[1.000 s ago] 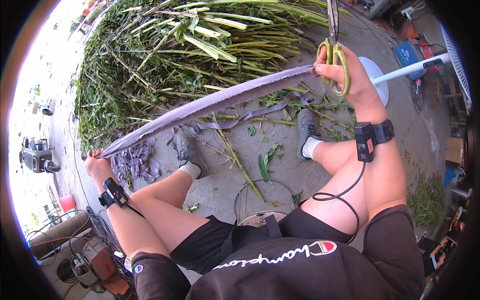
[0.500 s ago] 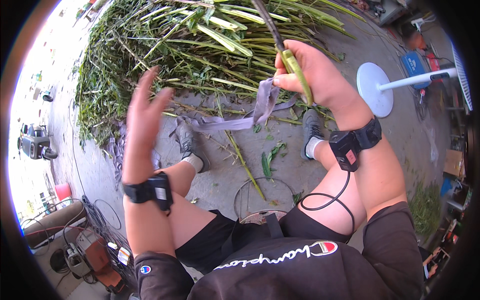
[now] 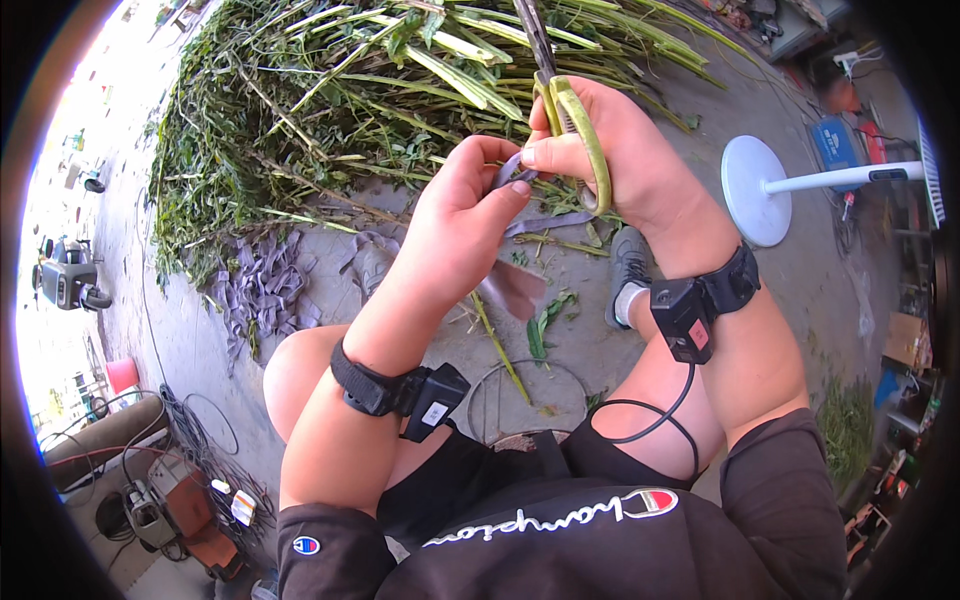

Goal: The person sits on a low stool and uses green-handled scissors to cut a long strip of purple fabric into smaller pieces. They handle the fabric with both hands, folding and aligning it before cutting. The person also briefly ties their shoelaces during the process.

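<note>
My right hand (image 3: 645, 175) is closed round pruning shears (image 3: 592, 140) with yellow-green handles, a spring between them and long dark blades pointing away. Its thumb also pinches a greyish-purple cloth strip (image 3: 513, 172). Close beside it, my left hand (image 3: 452, 228) grips the same strip between thumb and fingers, and a blurred end hangs down below the hands. Beyond both hands lies a big heap of cut leafy green stalks (image 3: 330, 140), the pale stalk ends toward the right. To the left, more purple cloth strips (image 3: 265, 285) lie in a loose pile on the floor.
A white fan with a round base (image 3: 755, 190) stands at the right, near a blue box (image 3: 835, 142). Cables and a reddish machine (image 3: 185, 500) are at lower left. A wire ring (image 3: 490, 385) and a loose stalk (image 3: 505, 345) lie between my legs.
My left hand has moved right from open air and closed on the strip beside my right hand. The shears' handles now show spread apart. The strip's hanging part has shifted.
</note>
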{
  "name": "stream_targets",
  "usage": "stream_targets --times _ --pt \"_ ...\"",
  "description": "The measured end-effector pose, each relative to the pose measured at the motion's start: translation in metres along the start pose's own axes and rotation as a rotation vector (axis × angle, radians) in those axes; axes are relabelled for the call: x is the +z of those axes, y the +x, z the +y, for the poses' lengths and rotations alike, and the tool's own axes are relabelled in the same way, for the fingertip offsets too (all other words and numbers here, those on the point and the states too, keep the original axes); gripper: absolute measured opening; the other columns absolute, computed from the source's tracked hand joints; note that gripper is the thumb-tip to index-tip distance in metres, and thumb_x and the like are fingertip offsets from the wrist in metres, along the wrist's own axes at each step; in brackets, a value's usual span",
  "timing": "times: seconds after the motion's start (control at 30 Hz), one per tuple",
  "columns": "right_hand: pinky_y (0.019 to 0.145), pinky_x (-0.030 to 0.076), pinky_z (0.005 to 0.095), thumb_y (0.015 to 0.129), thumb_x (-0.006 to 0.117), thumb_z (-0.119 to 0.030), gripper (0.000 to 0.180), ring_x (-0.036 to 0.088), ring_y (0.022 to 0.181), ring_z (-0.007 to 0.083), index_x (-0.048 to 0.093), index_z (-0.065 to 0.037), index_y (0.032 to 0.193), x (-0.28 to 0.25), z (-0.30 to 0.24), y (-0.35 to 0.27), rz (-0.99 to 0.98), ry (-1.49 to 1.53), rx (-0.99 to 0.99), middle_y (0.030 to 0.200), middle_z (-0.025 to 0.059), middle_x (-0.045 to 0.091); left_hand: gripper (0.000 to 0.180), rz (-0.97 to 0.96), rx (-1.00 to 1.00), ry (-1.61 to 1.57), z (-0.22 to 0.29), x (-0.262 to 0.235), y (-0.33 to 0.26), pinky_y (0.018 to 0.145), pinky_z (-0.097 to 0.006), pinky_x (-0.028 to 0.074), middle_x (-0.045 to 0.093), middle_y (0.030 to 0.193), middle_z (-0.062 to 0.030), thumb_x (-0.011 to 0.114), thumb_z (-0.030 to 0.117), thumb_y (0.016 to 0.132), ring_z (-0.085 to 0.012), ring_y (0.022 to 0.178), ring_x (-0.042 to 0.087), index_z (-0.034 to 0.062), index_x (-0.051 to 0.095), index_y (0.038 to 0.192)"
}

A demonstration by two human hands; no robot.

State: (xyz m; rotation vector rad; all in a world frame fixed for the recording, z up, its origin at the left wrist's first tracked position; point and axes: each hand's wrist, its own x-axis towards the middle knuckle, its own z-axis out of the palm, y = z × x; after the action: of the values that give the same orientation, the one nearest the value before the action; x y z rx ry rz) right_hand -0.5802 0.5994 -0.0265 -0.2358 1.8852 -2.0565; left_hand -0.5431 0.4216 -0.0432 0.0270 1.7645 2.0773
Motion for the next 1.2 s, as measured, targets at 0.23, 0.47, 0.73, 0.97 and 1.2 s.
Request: stream_targets --times 0.23,0.47,0.73,0.97,1.2 --pt "0.065 0.045 0.0243 0.079 0.069 -0.014 0.020 0.056 0.069 0.0108 0.056 -0.002 0.089 0.002 -0.007 -0.011 0.034 0.029 -0.047 0.077 0.0041 0.058 0.009 -0.027 -0.120 -0.318 0.011 0.005 -0.001 0.044 -0.022 0.022 0.039 0.063 0.0010 0.041 0.010 0.092 -0.0058 0.048 0.028 0.0065 0.048 0.096" --pt "0.055 0.037 0.0237 0.092 0.055 -0.047 0.043 0.051 0.060 0.0107 0.056 -0.006 0.082 -0.016 -0.017 -0.034 -0.130 0.143 0.029 0.066 0.0032 0.057 0.014 -0.152 -0.134 -0.575 0.023 -0.011 -0.005 0.042 -0.024 0.022 0.034 0.059 0.0005 0.036 0.011 0.093 -0.0083 0.046 0.027 0.0081 0.048 0.097" --pt "0.065 0.038 0.0245 0.093 0.054 -0.050 0.047 0.050 0.069 0.0114 0.056 -0.005 0.082 -0.004 -0.038 -0.086 -0.259 0.187 0.271 0.073 0.0027 0.055 0.028 -0.377 -0.049 -0.916 0.021 -0.039 -0.007 0.040 -0.026 0.020 0.033 0.055 0.0021 0.039 0.022 0.094 -0.0092 0.042 0.023 0.0086 0.052 0.115" --pt "0.070 0.040 0.0275 0.087 0.064 -0.037 0.045 0.051 0.072 0.0159 0.056 0.006 0.097 -0.006 -0.030 -0.091 -0.284 0.237 0.393 0.082 0.0090 0.058 0.031 -0.441 -0.072 -0.920 0.016 -0.037 -0.005 0.040 -0.027 0.020 0.033 0.055 0.0019 0.039 0.023 0.093 -0.0098 0.042 0.023 0.0084 0.051 0.118" --pt "0.062 0.036 0.0254 0.097 0.048 -0.047 0.044 0.044 0.065 0.0112 0.052 -0.007 0.080 -0.020 -0.021 -0.077 -0.501 0.133 0.269 0.072 0.0018 0.054 0.033 -0.391 -0.144 -0.895 0.015 -0.024 -0.005 0.039 -0.026 0.019 0.032 0.053 0.0016 0.039 0.023 0.092 -0.0094 0.041 0.023 0.0085 0.051 0.119"
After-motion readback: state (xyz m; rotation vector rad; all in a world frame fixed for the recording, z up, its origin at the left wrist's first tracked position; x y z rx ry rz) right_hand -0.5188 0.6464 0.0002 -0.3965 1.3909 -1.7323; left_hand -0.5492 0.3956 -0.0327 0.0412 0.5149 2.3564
